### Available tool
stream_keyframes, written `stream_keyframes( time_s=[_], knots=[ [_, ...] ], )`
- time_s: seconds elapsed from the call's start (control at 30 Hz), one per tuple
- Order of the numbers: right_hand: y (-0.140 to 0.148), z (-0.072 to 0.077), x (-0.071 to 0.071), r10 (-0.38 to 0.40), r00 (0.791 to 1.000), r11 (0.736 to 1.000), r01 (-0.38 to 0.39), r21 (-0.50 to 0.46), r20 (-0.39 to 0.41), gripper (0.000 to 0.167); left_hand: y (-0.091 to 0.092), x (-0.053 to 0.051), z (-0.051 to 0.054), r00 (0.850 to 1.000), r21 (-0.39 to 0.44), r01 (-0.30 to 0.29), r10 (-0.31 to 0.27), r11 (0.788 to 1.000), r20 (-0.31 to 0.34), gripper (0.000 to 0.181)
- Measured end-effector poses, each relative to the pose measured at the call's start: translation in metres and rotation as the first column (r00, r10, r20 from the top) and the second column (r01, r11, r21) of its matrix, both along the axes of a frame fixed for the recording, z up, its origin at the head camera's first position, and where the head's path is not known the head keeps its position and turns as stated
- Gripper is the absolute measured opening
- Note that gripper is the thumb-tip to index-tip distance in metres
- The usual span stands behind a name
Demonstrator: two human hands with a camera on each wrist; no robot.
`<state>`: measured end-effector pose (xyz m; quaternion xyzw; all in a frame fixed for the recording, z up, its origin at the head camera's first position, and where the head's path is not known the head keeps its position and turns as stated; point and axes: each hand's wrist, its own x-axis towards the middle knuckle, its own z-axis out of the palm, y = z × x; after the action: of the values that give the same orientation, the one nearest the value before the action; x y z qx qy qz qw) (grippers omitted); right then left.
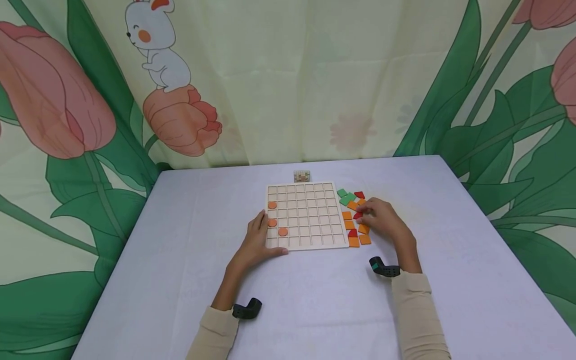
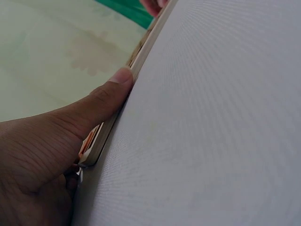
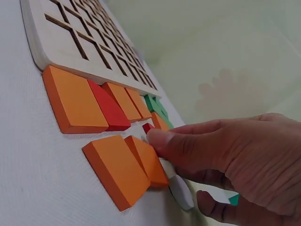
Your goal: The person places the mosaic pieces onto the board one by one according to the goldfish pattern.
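A pale wooden grid board (image 1: 310, 215) lies flat on the table, with orange discs (image 1: 282, 231) in three of its left cells. At its near left corner my left hand (image 1: 258, 240) steadies it, fingers along the left side and thumb (image 2: 106, 99) against the front edge. My right hand (image 1: 380, 217) is over the loose tiles right of the board. Its thumb and fingertips pinch a small red tile (image 1: 357, 216), mostly hidden behind the thumb in the right wrist view. Orange square tiles (image 3: 117, 169) and another red tile (image 3: 109, 106) lie beside that hand.
Green tiles (image 1: 346, 198) and a further red tile (image 1: 359, 195) lie by the board's far right corner. Behind the board sits a small patterned piece (image 1: 302, 176). A white cloth covers the table (image 1: 202, 225); a printed curtain (image 1: 279, 90) hangs behind.
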<state>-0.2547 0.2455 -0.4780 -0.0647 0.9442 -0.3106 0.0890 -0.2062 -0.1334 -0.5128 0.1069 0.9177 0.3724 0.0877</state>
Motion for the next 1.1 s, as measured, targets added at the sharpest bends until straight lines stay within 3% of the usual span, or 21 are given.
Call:
stream_keyframes(
  time_s=[0.33,0.57,0.87,1.1],
  knots=[
    [-0.004,-0.001,-0.004,0.028,1.000,0.999,-0.028,0.037,-0.004,0.020,0.000,-0.001,0.003,1.000,0.003,-0.012,0.012,1.000,-0.003,0.130],
    [-0.004,-0.004,-0.002,0.023,1.000,0.998,-0.022,0.054,-0.009,0.027,0.001,0.000,0.002,1.000,-0.004,-0.007,0.007,1.000,0.003,0.130],
    [-0.017,-0.005,-0.003,0.020,0.993,0.999,-0.015,0.047,-0.119,0.036,0.000,0.000,0.001,1.000,-0.006,-0.007,0.007,1.000,0.004,0.130],
    [-0.048,-0.002,-0.005,0.115,0.982,0.993,-0.114,0.021,-0.150,0.032,0.001,0.000,0.000,1.000,-0.012,-0.001,0.001,1.000,-0.005,0.130]
  ],
)
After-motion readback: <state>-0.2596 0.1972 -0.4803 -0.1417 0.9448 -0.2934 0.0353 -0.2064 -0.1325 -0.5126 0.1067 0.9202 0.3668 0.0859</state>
